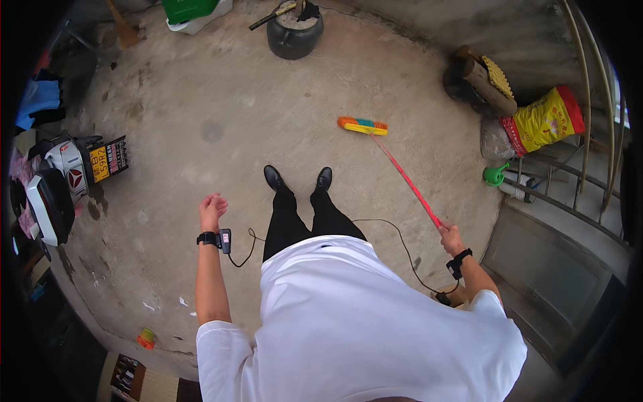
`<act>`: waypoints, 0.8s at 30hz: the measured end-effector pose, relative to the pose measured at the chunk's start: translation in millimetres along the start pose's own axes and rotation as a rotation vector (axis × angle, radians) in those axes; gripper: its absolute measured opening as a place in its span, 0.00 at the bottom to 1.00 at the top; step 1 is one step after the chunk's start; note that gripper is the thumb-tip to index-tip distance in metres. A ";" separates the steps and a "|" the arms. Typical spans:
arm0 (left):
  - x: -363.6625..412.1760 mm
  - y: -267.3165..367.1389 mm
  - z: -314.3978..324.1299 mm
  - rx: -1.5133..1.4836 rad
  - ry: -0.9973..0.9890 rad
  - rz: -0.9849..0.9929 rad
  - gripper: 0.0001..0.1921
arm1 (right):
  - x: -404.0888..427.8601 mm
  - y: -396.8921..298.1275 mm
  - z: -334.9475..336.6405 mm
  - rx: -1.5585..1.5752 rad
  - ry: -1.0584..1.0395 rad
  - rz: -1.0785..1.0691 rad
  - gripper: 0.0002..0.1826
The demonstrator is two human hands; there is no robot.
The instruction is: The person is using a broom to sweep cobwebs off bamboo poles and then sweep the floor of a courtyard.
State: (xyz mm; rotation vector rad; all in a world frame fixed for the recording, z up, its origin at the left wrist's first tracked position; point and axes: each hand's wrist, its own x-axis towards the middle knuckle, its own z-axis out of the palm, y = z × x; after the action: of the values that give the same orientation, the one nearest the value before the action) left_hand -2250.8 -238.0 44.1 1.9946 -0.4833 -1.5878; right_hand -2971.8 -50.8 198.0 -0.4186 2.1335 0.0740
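Observation:
My right hand [452, 238] is closed around the upper end of a broom's red handle [408, 182]. The handle slants away to a broom head [362, 126] with a yellow base and orange and teal bristles, which rests on the concrete floor [201, 90] ahead of my feet and to their right. My left hand [213, 206] hangs over the floor at the left, holding nothing, its fingers loosely curled and apart. Each wrist wears a black strap with a small cabled device.
A motor scooter [69, 168] stands at the left. A dark pot [295, 37] and a green container [188, 10] are at the far side. At the right are a yellow and red sack [545, 120], a green watering can [495, 175] and a metal rack. Cables hang beside my legs.

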 end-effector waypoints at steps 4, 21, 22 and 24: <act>30.2 4.1 10.2 0.034 -0.071 -0.048 0.12 | -111.2 11.8 22.6 0.232 -0.049 0.199 0.23; 14.7 42.3 -33.3 0.150 -0.080 0.018 0.14 | 199.9 -204.2 74.1 -0.345 0.258 -0.487 0.24; 14.9 35.7 -38.7 0.150 -0.070 0.009 0.14 | 191.4 -178.6 81.8 -0.194 0.115 -0.294 0.24; 16.2 20.9 -45.9 0.109 -0.049 -0.009 0.14 | 155.0 -100.5 95.0 -0.345 0.187 -0.502 0.23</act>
State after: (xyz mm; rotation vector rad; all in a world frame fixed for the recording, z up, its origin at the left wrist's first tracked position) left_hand -2201.3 -255.4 51.7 2.0442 -0.5922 -1.6507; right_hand -2942.7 -166.8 28.2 -1.1914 2.1355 0.1182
